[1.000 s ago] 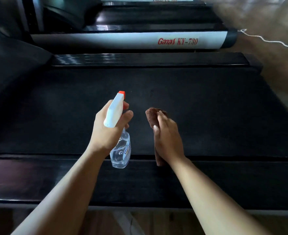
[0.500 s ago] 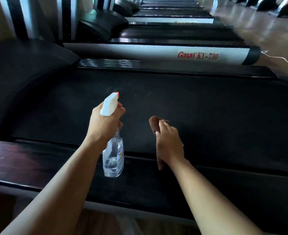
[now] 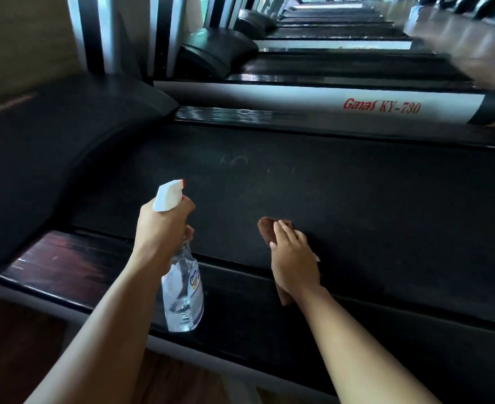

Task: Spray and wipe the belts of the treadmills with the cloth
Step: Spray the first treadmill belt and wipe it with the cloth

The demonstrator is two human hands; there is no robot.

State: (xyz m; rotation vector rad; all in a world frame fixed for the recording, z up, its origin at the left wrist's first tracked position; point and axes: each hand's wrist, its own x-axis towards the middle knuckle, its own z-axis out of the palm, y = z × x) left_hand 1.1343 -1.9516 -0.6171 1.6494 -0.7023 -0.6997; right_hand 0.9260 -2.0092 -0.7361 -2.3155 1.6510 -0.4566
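Note:
A wide black treadmill belt [image 3: 342, 193] lies across the middle of the head view. My left hand [image 3: 164, 228] grips a clear spray bottle [image 3: 183, 293] with a white trigger head and orange nozzle, held over the belt's near edge, nozzle pointing away over the belt. My right hand [image 3: 294, 258] holds a brown cloth [image 3: 266, 228] against the belt near its front edge; the cloth shows beyond my fingertips and below my wrist, the rest hidden under the hand.
A dark glossy side rail [image 3: 74, 266] runs along the near edge. The black motor cover [image 3: 45, 153] rises at left. Beyond the belt stands a second treadmill with a silver rail marked "Ganas KY-730" [image 3: 380, 106], with more treadmills in a row behind it.
My view has tilted up and left, bringing the motor cover and the row of treadmills into sight. Both hands keep their holds; the bottle has shifted slightly left.

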